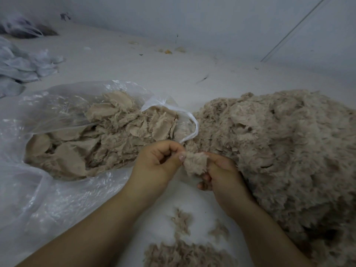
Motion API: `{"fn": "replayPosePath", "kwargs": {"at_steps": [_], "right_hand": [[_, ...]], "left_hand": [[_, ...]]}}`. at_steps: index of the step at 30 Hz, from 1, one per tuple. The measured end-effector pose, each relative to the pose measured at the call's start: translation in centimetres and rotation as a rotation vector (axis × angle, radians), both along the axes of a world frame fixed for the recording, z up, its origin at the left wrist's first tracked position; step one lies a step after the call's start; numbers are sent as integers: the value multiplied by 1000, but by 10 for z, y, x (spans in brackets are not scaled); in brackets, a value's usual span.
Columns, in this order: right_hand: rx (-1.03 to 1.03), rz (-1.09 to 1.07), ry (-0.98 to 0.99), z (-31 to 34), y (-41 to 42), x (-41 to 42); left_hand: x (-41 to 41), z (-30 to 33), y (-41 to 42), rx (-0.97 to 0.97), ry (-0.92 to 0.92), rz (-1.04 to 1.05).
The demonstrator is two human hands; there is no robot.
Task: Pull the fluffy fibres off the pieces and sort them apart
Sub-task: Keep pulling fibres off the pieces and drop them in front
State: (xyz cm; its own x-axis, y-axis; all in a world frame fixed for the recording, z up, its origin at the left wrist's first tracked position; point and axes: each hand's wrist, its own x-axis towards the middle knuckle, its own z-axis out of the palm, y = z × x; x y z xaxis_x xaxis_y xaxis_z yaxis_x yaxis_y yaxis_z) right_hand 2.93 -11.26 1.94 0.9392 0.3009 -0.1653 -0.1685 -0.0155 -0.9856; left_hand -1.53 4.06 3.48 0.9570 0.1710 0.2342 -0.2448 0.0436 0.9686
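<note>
A small beige fluffy piece (196, 164) is held between both hands at the centre of the view. My left hand (158, 164) pinches its left edge between thumb and curled fingers. My right hand (221, 174) grips its right side with fingers curled round it. A large heap of fluffy beige pieces (289, 151) fills the right side. On the left lies an open clear plastic bag (48, 116) holding flat beige fabric pieces (107, 137) with frayed edges. Loose pulled fibres (183, 251) lie on the white surface below my hands.
A pile of pale crumpled bags or cloths (21, 68) sits at the far left. A darker bundle (25, 27) lies in the back left corner. Small scraps (168, 51) dot the white surface near the back wall.
</note>
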Motion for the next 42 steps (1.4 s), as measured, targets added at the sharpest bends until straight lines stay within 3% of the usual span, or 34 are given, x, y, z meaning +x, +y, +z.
{"fn": "replayPosePath", "kwargs": {"at_steps": [7, 12, 16, 19, 23, 28, 33, 42], "right_hand": [[131, -49, 19, 1, -2, -5], [-58, 64, -131, 0, -4, -7], [34, 21, -88, 0, -3, -6], [71, -20, -64, -1, -1, -6], [31, 4, -76, -3, -3, -7], [135, -1, -6, 1, -3, -5], [154, 109, -126, 1, -3, -9], [20, 135, -154, -2, -5, -9]], "left_hand": [[3, -6, -2, 28, 74, 28], [4, -8, -2, -19, 77, 3], [6, -11, 1, 117, 87, 109], [6, -15, 3, 320, 52, 188], [8, -16, 3, 430, -21, 225], [6, -11, 3, 443, -115, 266], [0, -7, -3, 409, -210, 211], [2, -10, -2, 508, -196, 252]]}}
